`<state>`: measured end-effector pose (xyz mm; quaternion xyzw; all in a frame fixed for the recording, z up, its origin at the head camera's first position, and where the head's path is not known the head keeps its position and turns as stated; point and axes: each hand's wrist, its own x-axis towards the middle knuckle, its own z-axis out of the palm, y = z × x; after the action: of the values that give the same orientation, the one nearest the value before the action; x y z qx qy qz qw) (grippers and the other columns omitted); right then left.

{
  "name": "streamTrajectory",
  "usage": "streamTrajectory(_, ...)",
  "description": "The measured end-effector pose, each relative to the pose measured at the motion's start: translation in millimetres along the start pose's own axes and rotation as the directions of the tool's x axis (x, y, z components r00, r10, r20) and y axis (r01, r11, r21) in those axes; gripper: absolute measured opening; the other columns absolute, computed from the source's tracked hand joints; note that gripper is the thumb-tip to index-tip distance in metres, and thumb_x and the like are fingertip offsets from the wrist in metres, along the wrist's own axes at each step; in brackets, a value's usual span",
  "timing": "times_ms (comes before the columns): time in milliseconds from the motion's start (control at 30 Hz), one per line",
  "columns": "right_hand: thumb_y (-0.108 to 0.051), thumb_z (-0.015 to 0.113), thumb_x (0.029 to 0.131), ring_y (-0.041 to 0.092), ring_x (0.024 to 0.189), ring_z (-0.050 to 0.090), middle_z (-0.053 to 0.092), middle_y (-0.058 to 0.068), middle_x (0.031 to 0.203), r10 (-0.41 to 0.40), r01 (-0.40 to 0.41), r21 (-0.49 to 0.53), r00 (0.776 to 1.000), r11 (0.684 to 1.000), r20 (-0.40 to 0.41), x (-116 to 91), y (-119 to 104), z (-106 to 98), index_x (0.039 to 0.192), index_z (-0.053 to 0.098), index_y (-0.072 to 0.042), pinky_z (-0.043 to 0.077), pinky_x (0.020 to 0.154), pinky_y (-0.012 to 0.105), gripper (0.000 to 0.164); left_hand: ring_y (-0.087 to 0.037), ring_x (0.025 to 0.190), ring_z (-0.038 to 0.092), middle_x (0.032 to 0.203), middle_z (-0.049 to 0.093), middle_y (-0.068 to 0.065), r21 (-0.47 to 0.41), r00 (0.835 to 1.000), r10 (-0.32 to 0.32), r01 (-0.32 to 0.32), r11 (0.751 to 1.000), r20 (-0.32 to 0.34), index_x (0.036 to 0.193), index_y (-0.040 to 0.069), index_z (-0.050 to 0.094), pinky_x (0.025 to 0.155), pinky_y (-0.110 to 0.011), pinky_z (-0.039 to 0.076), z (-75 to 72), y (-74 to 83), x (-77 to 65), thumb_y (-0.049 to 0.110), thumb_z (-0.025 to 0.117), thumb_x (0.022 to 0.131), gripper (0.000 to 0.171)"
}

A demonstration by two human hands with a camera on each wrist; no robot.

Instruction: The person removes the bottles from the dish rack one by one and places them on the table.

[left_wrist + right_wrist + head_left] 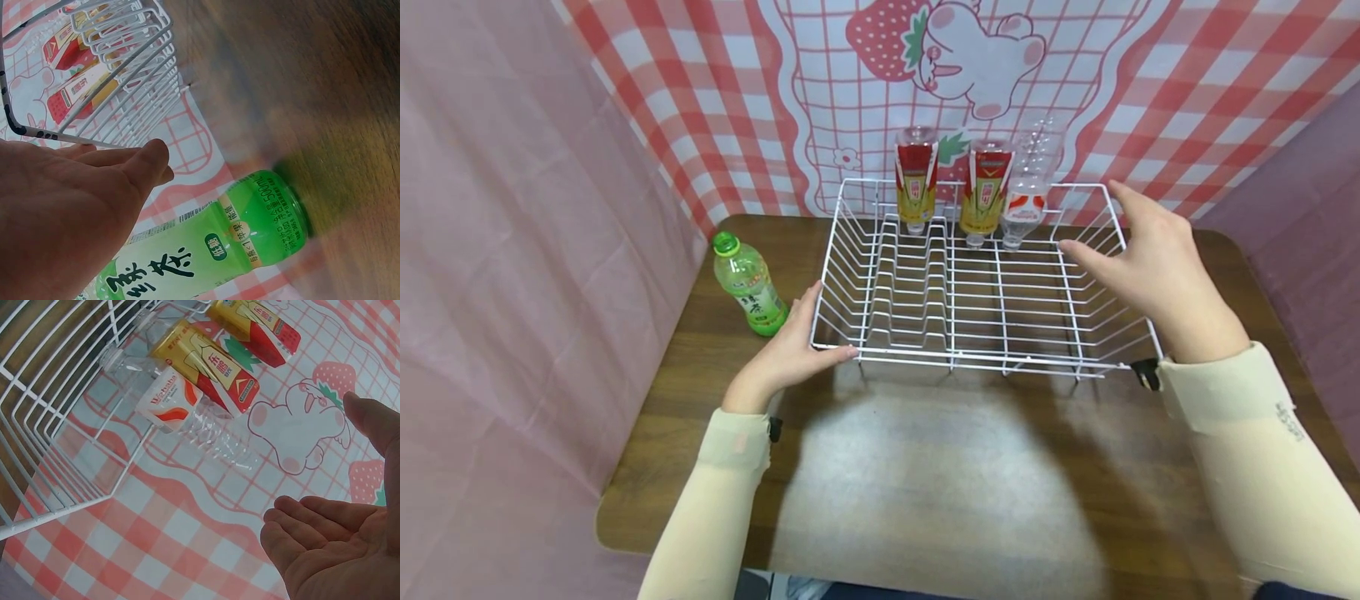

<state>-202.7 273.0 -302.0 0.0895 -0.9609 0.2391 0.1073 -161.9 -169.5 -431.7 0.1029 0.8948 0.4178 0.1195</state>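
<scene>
A white wire dish rack [951, 358] stands on the wooden table. My left hand [786, 354] rests at its front left corner, fingers straight along the outer side and thumb along the front rim. Over the rack's right side is my right hand [1165, 258], thumb spread from extended fingers, holding nothing. Two bottles with red and gold labels, a left one [916, 179] and a right one [987, 190], stand neck down along the rack's back. Beside them leans a clear Wahaha bottle [169, 400], also neck down. A green tea bottle [752, 287] stands upright left of my left hand.
Behind the table [940, 483] hangs a red and white checked cloth [730, 108] with a strawberry and rabbit print. Pink curtains [512, 250] close off the sides. The rack's left part has bent wire plate dividers [883, 283].
</scene>
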Motion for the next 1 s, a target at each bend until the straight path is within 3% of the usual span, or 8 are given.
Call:
streamTrajectory(633,-0.051,0.071,0.091,0.056,0.134,0.036,0.036,0.031,0.154,0.063,-0.062,-0.013,0.995,0.998,0.072,18,10,3,0.16,0.025,0.001,0.025,0.108,0.072,0.097,-0.04,0.15,-0.005,0.169,0.006,-0.01,-0.025,0.999,0.041,-0.041,0.999,-0.018,0.165,0.022,0.0,0.119,-0.058,0.01,0.1,-0.6,1.5,0.053,0.081,0.083,0.119)
streamTrajectory(1000,-0.05,0.071,0.092,0.054,0.14,0.031,0.034,0.031,0.155,0.074,-0.072,-0.019,0.993,0.997,0.089,23,13,11,0.159,0.025,0.003,0.021,0.113,0.068,0.097,-0.041,0.151,-0.003,0.169,0.005,-0.011,-0.004,1.0,0.017,-0.017,1.0,-0.009,0.165,0.022,-0.002,0.118,-0.059,0.012,0.8,-0.4,-1.2,0.056,0.08,0.083,0.121)
